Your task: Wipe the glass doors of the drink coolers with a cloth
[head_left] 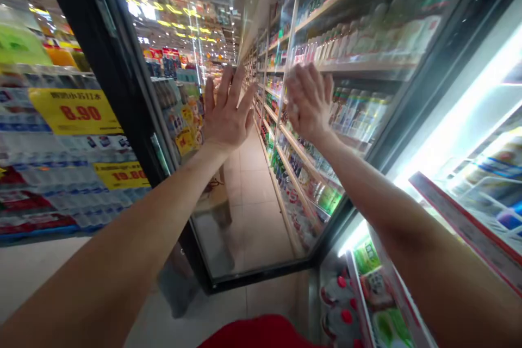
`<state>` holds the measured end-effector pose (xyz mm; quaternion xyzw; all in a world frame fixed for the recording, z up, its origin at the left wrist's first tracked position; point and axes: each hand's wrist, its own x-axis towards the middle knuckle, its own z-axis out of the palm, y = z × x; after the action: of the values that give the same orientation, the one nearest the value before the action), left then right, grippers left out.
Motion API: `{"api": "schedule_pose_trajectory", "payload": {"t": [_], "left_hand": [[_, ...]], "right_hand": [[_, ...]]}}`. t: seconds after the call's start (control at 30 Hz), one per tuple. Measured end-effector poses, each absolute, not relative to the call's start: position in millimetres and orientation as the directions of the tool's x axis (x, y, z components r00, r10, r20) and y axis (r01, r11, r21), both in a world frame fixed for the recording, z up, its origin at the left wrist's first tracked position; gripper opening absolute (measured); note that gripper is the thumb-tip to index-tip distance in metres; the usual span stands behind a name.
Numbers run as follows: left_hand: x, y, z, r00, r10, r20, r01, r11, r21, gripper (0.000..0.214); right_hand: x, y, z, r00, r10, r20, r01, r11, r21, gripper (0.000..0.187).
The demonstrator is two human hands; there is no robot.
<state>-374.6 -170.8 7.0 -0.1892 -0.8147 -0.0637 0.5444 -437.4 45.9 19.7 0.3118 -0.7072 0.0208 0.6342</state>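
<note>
An open fridge door (pixel 261 273) with a black frame and a clear glass pane stands in front of me. My left hand (pixel 227 114) lies against the pane's middle, fingers spread and nothing in it. Beside it on the right, my right hand (pixel 310 102) is raised at the glass with its fingers extended. Its outline is somewhat blurred, and a pale patch by its finger edge may be a reflection. Whether each palm touches the pane is hidden behind the hands.
At right is the lit fridge interior with a shelf edge (pixel 468 220) and bottles with red caps (pixel 346 316) low down. Stacked drinks with a yellow price sign (pixel 75 111) stand at left. Shelves and a tiled aisle floor (pixel 256 190) show through the glass.
</note>
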Motion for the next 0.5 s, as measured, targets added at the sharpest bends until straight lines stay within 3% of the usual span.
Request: {"api": "schedule_pose_trajectory", "payload": {"t": [0.1,0.17,0.23,0.37,0.43,0.5], "left_hand": [[-375.5,-170.9,5.9,-0.302,0.261,0.917,0.363,0.921,-0.143,0.049],[-374.4,-170.2,4.6,-0.259,0.277,0.925,0.333,0.925,-0.184,0.049],[-372.9,-169.7,3.1,-0.219,0.289,0.932,0.299,0.929,-0.218,0.049],[-373.5,-171.8,0.8,-0.151,0.306,0.940,0.255,0.931,-0.262,0.050],[-374.8,-173.0,0.1,-0.123,0.312,0.942,0.239,0.931,-0.277,0.050],[-375.6,-173.0,-0.5,-0.102,0.316,0.943,0.231,0.930,-0.287,0.051]], "right_hand": [[-451.5,76.0,36.6,0.031,0.061,0.998,-0.406,0.913,-0.043,0.052],[-451.5,76.6,38.3,0.040,0.246,0.968,-0.415,0.886,-0.208,0.053],[-442.1,56.6,27.0,0.050,0.157,0.986,-0.453,0.884,-0.118,0.049],[-426.6,11.5,-2.5,0.064,-0.338,0.939,-0.501,0.803,0.323,0.043],[-431.6,16.7,-2.6,0.055,-0.347,0.936,-0.482,0.812,0.329,0.043],[-442.1,39.1,8.2,0.050,-0.131,0.990,-0.445,0.885,0.139,0.046]]}}
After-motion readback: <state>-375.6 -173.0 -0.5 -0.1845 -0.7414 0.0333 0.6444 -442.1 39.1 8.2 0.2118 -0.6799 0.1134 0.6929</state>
